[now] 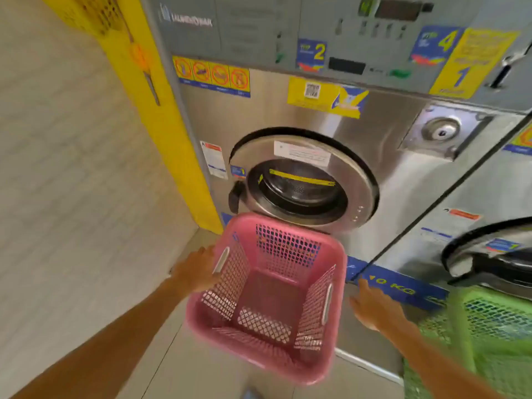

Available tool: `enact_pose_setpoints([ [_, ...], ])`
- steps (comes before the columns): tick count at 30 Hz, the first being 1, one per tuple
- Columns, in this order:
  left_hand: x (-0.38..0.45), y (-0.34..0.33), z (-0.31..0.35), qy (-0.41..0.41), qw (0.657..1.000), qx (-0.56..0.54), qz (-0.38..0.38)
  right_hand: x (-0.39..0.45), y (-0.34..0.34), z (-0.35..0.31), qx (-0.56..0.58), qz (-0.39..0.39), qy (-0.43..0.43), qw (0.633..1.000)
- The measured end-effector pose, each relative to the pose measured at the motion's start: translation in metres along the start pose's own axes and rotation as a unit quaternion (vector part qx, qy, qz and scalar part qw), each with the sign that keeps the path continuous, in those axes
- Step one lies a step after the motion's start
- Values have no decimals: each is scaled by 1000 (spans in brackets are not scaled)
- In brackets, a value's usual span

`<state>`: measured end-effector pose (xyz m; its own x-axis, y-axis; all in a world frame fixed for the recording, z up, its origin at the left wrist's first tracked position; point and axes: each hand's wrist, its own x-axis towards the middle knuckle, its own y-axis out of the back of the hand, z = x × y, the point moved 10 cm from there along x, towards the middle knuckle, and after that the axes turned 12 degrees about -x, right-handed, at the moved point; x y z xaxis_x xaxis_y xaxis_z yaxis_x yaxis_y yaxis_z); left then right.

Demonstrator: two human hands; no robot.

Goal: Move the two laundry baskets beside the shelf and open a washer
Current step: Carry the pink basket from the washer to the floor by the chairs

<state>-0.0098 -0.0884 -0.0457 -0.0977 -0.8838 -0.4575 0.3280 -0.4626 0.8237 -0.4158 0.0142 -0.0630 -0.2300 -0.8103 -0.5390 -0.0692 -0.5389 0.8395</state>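
At lower centre, below the washer door (pixel 305 180), the empty pink basket (pixel 267 298) looked light and stiff, best gripped at its side handle slots, where the left hand (pixel 197 269) touched with fingers hidden and the right hand (pixel 374 308) hovered loosely spread.

Pink plastic basket (pixel 267 298), glossy brushed-steel washer (pixel 383 180)
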Motion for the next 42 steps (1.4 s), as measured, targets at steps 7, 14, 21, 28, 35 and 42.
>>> enact_pose_setpoints([
  [7, 67, -84, -63, 52, 988, -135, -55, 61, -90, -27, 92, -43, -63, 993],
  [14, 54, -83, -100, 120, 962, -240, -44, 61, -102, -38, 180, -103, -135, 969],
  [21, -32, -121, -161, 165, 915, -367, 40, 43, -81, -78, 68, -59, -44, 995],
  [28, -253, -212, -291, 286, 862, -418, 10, -35, -84, -238, -42, 39, 165, 985],
  [35, -489, -319, -458, 443, 733, -504, 113, -154, -226, -479, -205, -48, 368, 906],
  [42, -593, -406, -556, 494, 642, -569, 140, -235, -337, -596, -265, -70, 415, 868],
])
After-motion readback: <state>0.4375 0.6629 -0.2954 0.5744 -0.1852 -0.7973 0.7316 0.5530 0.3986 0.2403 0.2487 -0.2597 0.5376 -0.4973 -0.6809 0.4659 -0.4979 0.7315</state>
